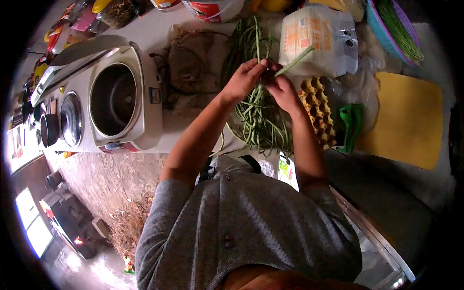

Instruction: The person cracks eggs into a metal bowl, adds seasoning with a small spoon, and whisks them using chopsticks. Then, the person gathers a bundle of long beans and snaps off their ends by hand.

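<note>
1. Head view: seen from above, a person in a grey top reaches both bare arms forward over a pale surface (180,134) crowded with kitchen goods.
2. The main thing is a loose, tangled pile of long green beans (258,118), lying on the surface below and beyond the hands, between a crumpled cloth bag (191,63) and a yellow egg tray (319,113).
3. The left hand (241,81) has its fingers pinched closed on a long bean (257,41), which points away from the person.
4. The right hand (284,93) is just beside it, fingers curled closed around a bean piece (300,59) that slants out towards the right. Whether the two lengths are joined is hidden by the fingers.
5. The step in hand looks like handling beans singly above the pile, perhaps parting or snapping one; the exact action cannot be told.
6. Such a move calls for a firm pinch close to the working point, the hands near together, and care not to drag the tangled strands.
7. Around them: an open rice cooker (151,116) on the left; a clear plastic pack (316,41) beyond the right hand; a green object (352,126) and a flat yellow board (406,121) farther right.
</note>
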Demonstrator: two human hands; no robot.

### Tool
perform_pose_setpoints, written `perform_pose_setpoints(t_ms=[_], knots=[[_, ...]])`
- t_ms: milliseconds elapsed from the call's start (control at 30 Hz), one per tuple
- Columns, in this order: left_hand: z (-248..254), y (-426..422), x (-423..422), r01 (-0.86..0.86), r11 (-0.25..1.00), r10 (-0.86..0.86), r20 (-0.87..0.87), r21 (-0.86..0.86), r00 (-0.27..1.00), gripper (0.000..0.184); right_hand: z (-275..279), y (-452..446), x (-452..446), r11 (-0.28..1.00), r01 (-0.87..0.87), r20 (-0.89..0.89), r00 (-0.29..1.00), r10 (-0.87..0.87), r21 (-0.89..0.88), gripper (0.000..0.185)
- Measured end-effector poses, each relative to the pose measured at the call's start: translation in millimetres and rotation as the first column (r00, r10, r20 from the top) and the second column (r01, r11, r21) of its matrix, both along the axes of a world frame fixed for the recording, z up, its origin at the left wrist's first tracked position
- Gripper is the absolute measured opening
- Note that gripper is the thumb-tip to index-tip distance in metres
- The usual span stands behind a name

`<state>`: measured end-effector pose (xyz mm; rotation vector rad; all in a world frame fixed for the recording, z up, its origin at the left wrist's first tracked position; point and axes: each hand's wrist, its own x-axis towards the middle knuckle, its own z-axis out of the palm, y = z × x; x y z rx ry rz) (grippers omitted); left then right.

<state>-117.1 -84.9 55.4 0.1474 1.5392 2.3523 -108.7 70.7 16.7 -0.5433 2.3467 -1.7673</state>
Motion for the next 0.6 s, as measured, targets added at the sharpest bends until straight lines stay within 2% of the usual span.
perform_pose_setpoints(t_ms=[33, 67, 167, 200, 233, 300, 333, 367, 400, 433, 500, 567, 600], knots=[[3, -1, 3, 0.035, 0.999, -0.035, 0.000, -0.001, 0.999, 0.030, 2, 2, 3, 0.998, 0.006, -0.035, 0.999, -0.008, -0.069, 0.029], [6, -1, 4, 0.070, 0.998, -0.070, -0.002, -0.002, 0.998, 0.030, 7, 7, 6, 0.972, -0.016, 0.179, 0.982, 0.060, -0.234, 0.028], [4, -2, 5, 0.137, 0.991, -0.136, -0.058, 0.005, 0.989, 0.030, 2, 19, 6, 0.944, -0.053, 0.247, 0.959, 0.140, -0.327, 0.031], [6, -3, 7, 0.157, 0.987, -0.157, -0.040, -0.018, 0.987, 0.030, 6, 19, 8, 0.922, -0.083, 0.215, 0.961, 0.174, -0.377, 0.028], [7, -3, 9, 0.178, 0.983, -0.179, -0.020, -0.040, 0.984, 0.030, 12, 21, 8, 0.921, -0.087, 0.213, 0.961, 0.178, -0.379, 0.028], [14, -3, 15, 0.148, 0.989, -0.150, -0.086, -0.026, 0.985, 0.029, 27, 24, 8, 0.969, -0.103, 0.198, 0.969, 0.149, -0.227, 0.023], [20, -5, 19, 0.074, 0.993, -0.069, -0.057, 0.092, 0.996, 0.028, 20, 29, 3, 0.981, -0.099, 0.086, 0.990, 0.115, -0.167, 0.022], [22, -9, 22, -0.003, 0.979, 0.007, -0.018, 0.206, 1.000, 0.027, 13, 34, 0, 0.981, -0.101, 0.089, 0.989, 0.117, -0.169, 0.022], [18, -17, 24, -0.019, 0.972, 0.042, -0.094, 0.232, 0.995, 0.024, 7, 40, -3, 0.970, 0.083, 0.242, 0.970, -0.026, -0.229, 0.019], [23, -23, 31, -0.122, 0.935, 0.121, 0.025, 0.332, 0.992, 0.026, 3, 46, -7, 0.927, 0.271, 0.397, 0.905, -0.153, -0.259, 0.017], [17, -47, 37, -0.127, 0.857, 0.151, -0.008, 0.499, 0.988, 0.025, -4, 55, -17, 0.923, 0.255, 0.397, 0.909, -0.128, -0.288, 0.019], [14, -65, 47, -0.314, 0.778, 0.306, 0.107, 0.544, 0.946, 0.022, -10, 56, -28, 0.963, 0.250, 0.401, 0.896, -0.192, -0.098, 0.027], [11, -75, 50, -0.434, 0.756, 0.393, 0.190, 0.490, 0.900, 0.021, 3, 46, -28, 0.965, 0.257, 0.398, 0.891, -0.219, -0.046, 0.032]])
